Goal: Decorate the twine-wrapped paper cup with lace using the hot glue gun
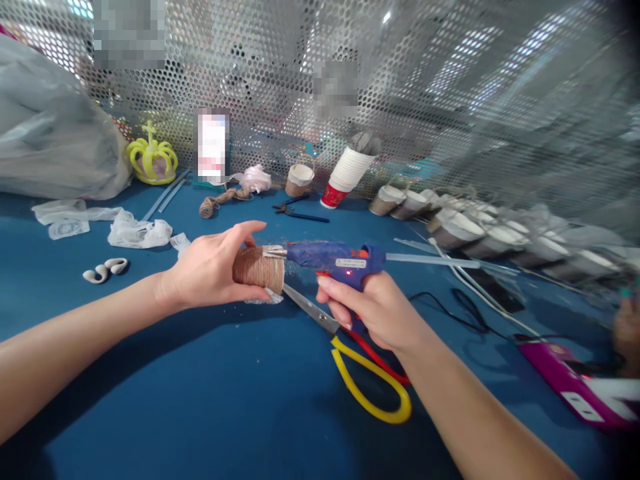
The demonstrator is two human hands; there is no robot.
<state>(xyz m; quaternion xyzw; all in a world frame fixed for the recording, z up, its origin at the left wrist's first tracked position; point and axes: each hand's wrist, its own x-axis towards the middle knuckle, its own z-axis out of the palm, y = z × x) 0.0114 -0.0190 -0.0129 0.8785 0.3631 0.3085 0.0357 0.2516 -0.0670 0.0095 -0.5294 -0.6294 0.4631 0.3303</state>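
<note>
Left hand [213, 263]: curved around one side of a twine-wrapped cup [255, 269], thumb below and fingers above; probably gripped away from the nozzle [277, 252] to steady the cup and spare skin from heat.
Twine-wrapped cup: between left hand and glue gun [325, 257], in front of the scissors' points; on or just above the worktop [200, 393], cannot tell which. Short and rounded, ridged with close rows of coarse brown cord, edged with scraps of white lace.
Right hand [370, 310]: wrapped around the glue gun's handle, forefinger by the red trigger; seemingly levelled to bring the nozzle to the cup's upper edge.
Glue gun: smooth blue plastic, metal-tipped, lit by a small red light.
Glue stick [433, 260]: slotted into the gun's back, presumably for feeding; slim, cloudy, straight.
Scissors [373, 373]: lying partly beneath the right hand, perhaps left there for easy reach; steel blades, yellow and red loops.
Lace [140, 230]: crumpled beyond the left forearm; thin, soft, openwork.
Twine [225, 200]: bundled farther back; fibrous and knotted.
Row of cups [505, 240]: ranged along the right, perhaps to avoid knocks; brown-sided, white-topped.
Power strip [565, 380]: glossy purple, near the right forearm, perhaps for the black cable's reach.
</note>
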